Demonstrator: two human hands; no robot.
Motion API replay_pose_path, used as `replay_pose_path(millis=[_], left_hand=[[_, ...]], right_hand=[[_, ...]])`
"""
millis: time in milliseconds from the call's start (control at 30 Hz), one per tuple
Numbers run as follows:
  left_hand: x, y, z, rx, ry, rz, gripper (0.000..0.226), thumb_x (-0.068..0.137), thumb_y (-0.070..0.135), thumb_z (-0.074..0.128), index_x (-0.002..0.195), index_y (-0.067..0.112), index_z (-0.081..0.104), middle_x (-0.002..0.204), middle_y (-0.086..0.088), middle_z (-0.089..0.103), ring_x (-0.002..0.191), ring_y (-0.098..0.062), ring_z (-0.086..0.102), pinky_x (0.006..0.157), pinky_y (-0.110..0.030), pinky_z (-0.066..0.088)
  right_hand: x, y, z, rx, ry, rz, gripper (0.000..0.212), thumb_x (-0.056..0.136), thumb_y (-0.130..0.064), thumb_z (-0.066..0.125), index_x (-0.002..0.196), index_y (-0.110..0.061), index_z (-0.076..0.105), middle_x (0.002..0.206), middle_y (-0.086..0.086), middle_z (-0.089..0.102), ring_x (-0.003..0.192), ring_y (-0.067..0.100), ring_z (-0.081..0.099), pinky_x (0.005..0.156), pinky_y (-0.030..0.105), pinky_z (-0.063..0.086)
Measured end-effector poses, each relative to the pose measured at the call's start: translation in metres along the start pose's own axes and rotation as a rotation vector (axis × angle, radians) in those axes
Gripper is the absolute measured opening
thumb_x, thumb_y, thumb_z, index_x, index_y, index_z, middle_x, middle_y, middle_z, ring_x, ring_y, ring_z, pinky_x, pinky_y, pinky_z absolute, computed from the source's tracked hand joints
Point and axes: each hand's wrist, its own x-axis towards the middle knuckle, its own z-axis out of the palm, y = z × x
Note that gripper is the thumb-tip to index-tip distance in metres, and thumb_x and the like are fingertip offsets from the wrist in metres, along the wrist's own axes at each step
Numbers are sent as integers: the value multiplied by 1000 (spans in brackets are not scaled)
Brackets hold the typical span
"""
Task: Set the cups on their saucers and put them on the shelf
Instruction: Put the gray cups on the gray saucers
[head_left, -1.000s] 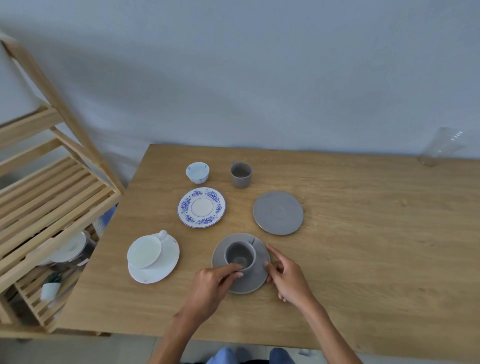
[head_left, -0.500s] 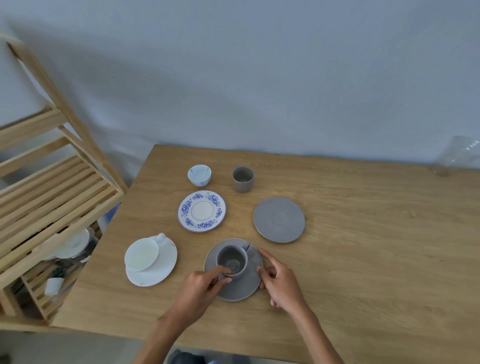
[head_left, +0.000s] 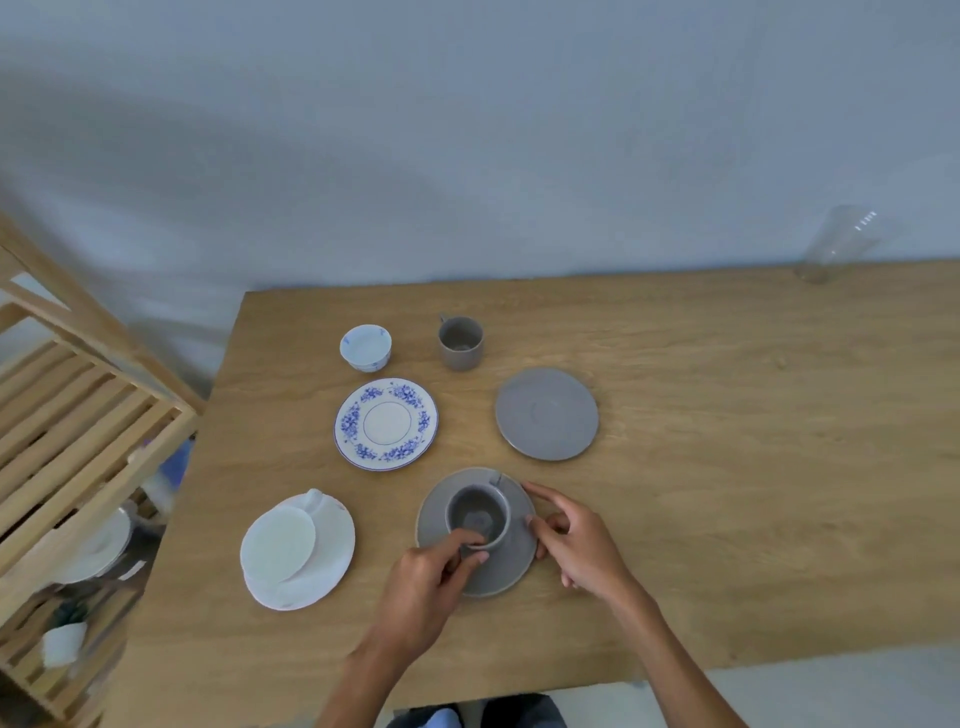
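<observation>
Working across the tabletop (head_left: 727, 467), you are handling the grey set nearest you, with the wooden shelf (head_left: 78, 441) standing off its left end. Largest here is the grey saucer (head_left: 498, 577), the grey cup (head_left: 480, 514) sitting on it. Your left hand (head_left: 421, 597) is pinching the cup's near rim — your right hand (head_left: 576, 540) is curling open-fingered against the saucer's edge. Next, I judge, you are needing a level two-sided hold for the lift.
</observation>
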Motion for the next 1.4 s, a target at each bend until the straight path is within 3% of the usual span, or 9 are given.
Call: replay_pose_path(millis=[133, 233, 400, 633, 733, 833, 933, 1100, 1400], left_hand=[[3, -10, -2, -74, -20, 15, 23, 88, 52, 57, 107, 39, 64, 56, 10, 47, 49, -3, 41, 55, -30, 45], [5, -13, -8, -133, -50, 47, 19, 91, 39, 66, 110, 41, 65, 54, 10, 44, 50, -3, 39, 54, -24, 41], [1, -4, -27, -249, -80, 85, 30, 94, 28, 64, 121, 40, 61, 54, 9, 38, 54, -3, 37, 57, -22, 39], [39, 9, -76, -352, 163, -41, 25, 94, 26, 61, 117, 38, 61, 56, 5, 33, 56, -10, 35, 57, -23, 34], [83, 15, -87, -378, 220, -67, 23, 97, 35, 58, 120, 35, 60, 62, -11, 43, 61, -18, 42, 63, -33, 42], [131, 9, -79, -315, 229, -99, 27, 97, 35, 58, 124, 40, 57, 72, -2, 58, 60, -13, 51, 70, -37, 48], [172, 3, -63, -230, 240, -163, 34, 94, 42, 60, 128, 41, 55, 77, 10, 62, 59, -13, 55, 72, -33, 50], [208, -7, -41, 0, 198, -195, 32, 91, 44, 63, 123, 43, 57, 74, 10, 64, 67, -6, 61, 60, -26, 44], [240, -9, -21, 175, 292, -224, 23, 93, 35, 64, 113, 28, 72, 85, 0, 75, 76, -19, 67, 68, -34, 54]], right_hand=[[-6, -7, 4, -7, 74, 15, 36, 97, -31, 65, 121, -57, 60, 72, 19, 69, 35, 13, 48, 33, 26, 39], [-6, -10, 10, -6, 146, 39, 30, 98, -31, 63, 124, -47, 65, 70, 18, 69, 34, 10, 48, 32, 24, 39], [-7, -7, 9, 54, 244, 72, 26, 100, -27, 60, 120, -40, 68, 71, 16, 70, 33, 19, 47, 30, 22, 37], [10, -3, -26, 154, 392, 89, 24, 102, -19, 57, 120, -30, 69, 70, 25, 66, 41, 21, 55, 38, 29, 45], [33, 0, -51, 189, 466, 118, 33, 102, -16, 55, 132, -27, 60, 71, 23, 68, 40, 20, 58, 37, 29, 48], [56, -1, -68, 172, 402, 155, 44, 101, -16, 56, 144, -24, 50, 74, 17, 71, 37, 19, 59, 35, 27, 48], [75, -8, -76, 133, 304, 143, 51, 101, -21, 60, 149, -27, 45, 75, 15, 74, 37, 20, 59, 34, 27, 48], [97, -13, -82, 96, 194, 100, 50, 100, -23, 62, 147, -33, 47, 67, 9, 71, 34, 20, 54, 32, 26, 44], [115, -11, -94, 88, 117, 62, 56, 99, -24, 64, 147, -42, 44, 69, 9, 69, 33, 16, 47, 30, 23, 38]])
